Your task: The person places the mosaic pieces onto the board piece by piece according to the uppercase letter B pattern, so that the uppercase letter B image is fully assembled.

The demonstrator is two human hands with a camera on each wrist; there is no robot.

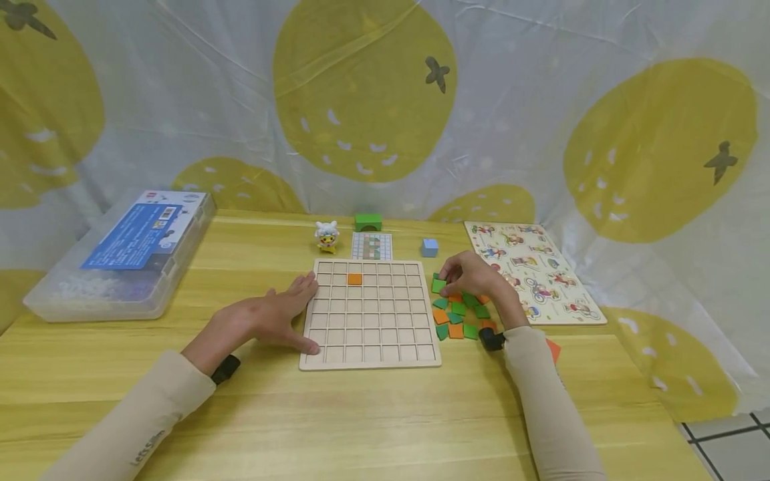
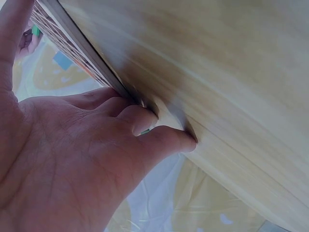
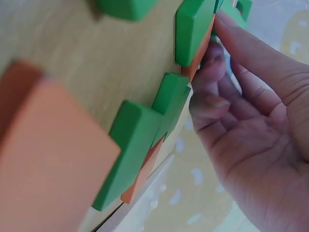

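A square wooden grid board [image 1: 377, 366] lies on the table, with one orange tile [image 1: 355, 279] in its top row of cells. My left hand [image 1: 273, 321] rests along the board's left edge, thumb at the near corner and fingers spread toward the far one. In the left wrist view the palm of this left hand [image 2: 82, 150] shows beside the board's side. To the right of the board, my right hand [image 1: 472, 277] pinches a green square tile [image 1: 439, 286] between thumb and fingertips. Loose green and orange tiles [image 1: 456, 331] lie below that hand.
Behind the board are a small patterned card [image 1: 371, 246], a white-haired figurine [image 1: 327, 237], a green arch block [image 1: 368, 222] and a blue cube [image 1: 430, 248]. A picture puzzle board [image 1: 565, 260] lies at right, a clear plastic case [image 1: 120, 260] at left.
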